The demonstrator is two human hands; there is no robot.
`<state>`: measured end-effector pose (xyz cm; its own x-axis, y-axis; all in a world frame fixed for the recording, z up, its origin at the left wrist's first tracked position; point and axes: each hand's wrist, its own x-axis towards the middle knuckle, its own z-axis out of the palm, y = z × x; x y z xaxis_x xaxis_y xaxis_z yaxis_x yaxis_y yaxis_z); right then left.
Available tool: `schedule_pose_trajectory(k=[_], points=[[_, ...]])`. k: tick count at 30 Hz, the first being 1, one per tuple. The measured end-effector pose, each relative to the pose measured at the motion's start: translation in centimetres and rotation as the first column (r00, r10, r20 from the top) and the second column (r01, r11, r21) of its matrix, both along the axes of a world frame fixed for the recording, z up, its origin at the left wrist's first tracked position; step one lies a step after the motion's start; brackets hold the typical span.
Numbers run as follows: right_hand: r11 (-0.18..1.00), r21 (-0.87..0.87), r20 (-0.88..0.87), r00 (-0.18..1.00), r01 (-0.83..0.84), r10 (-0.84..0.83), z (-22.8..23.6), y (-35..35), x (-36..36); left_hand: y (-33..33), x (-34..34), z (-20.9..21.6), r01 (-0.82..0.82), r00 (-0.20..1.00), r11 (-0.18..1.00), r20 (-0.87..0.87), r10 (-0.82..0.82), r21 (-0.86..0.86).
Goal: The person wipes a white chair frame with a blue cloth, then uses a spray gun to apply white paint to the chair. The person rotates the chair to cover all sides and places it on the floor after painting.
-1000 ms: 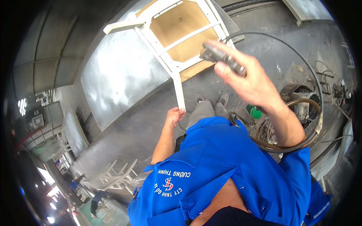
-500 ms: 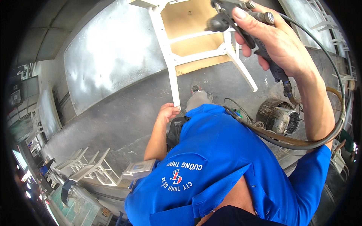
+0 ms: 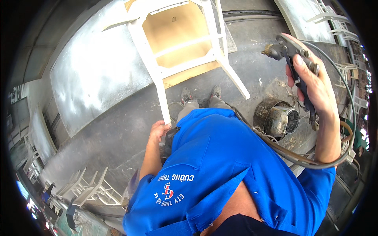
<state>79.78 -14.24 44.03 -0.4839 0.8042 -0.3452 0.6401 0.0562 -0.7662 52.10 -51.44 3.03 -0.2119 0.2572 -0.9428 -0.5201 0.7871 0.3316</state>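
Ahead of me a white chair (image 3: pixel 136 43) is tipped so that its legs point toward me, with the yellowish underside of its seat showing. The end of its near left leg is gripped by my left hand (image 3: pixel 158 130). Off to the right, my right hand (image 3: pixel 315 80) is wrapped round a black spray gun (image 3: pixel 300 67), apart from the chair. The gun's brass-coloured nozzle faces left toward the chair. From the gun a hose (image 3: pixel 348 92) loops past my right forearm and back across my right side.
A dark, paint-crusted tub (image 3: pixel 264 107) with a smeared can (image 3: pixel 278 121) inside stands on the floor at my right. Large grey panels (image 3: pixel 94 67) stand beyond the chair. Several white chairs (image 3: pixel 94 188) sit at the lower left, and more frames (image 3: pixel 342 29) at the far right.
My right hand has brought the spray gun down and to the right, away from the chair. My left hand keeps its hold on the leg, and the view has shifted.
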Motion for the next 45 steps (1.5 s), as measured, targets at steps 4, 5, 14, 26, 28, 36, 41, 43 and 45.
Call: schedule_pose_trajectory(k=[4, 5, 14, 26, 28, 36, 41, 43, 45], points=[[1.000, 0.000, -0.039, 0.999, -0.026, 0.026, -1.2, 1.6, 2.7, -0.5, 0.1, -0.4, 0.043, 0.998, 0.997, -0.037, -0.045, -0.064], [0.998, 0.019, -0.053, 0.997, -0.056, 0.057, -1.7, 2.0, 2.9, -0.4, 0.1, -0.4, 0.046, 0.997, 0.995, -0.057, -0.051, -0.089], [0.894, -0.099, -0.401, 0.840, -0.436, 0.365, -4.5, 3.1, 3.0, -0.9, 2.3, 0.4, -0.068, 0.971, 0.985, -0.235, 0.029, -0.160], [0.968, -0.040, -0.228, 0.945, -0.247, 0.232, -3.8, 5.0, 10.5, -0.7, 2.8, 0.5, -0.125, 0.958, 0.966, -0.280, 0.059, -0.225], [0.980, -0.050, -0.180, 0.967, -0.194, 0.182, -3.1, 5.4, 12.3, -0.7, 2.6, 0.4, -0.111, 0.958, 0.965, -0.283, 0.041, -0.236], [0.993, 0.091, -0.265, 0.960, -0.069, 0.091, -7.3, 5.6, 15.1, -1.0, 2.9, -0.6, -0.097, 0.916, 0.957, -0.401, -0.021, -0.272], [0.987, -0.077, -0.364, 0.918, 0.139, -0.158, -13.1, 8.9, 16.0, -1.0, 4.1, -0.6, -0.119, 0.845, 0.957, -0.533, -0.042, -0.264], [0.981, -0.130, -0.420, 0.888, 0.144, -0.186, -15.2, 10.2, 15.9, -0.7, 4.3, -0.3, -0.120, 0.841, 0.959, -0.540, -0.040, -0.258], [0.971, -0.178, -0.473, 0.852, 0.157, -0.224, -16.7, 11.3, 15.7, -0.3, 4.2, 0.3, -0.127, 0.867, 0.958, -0.499, -0.018, -0.257]])
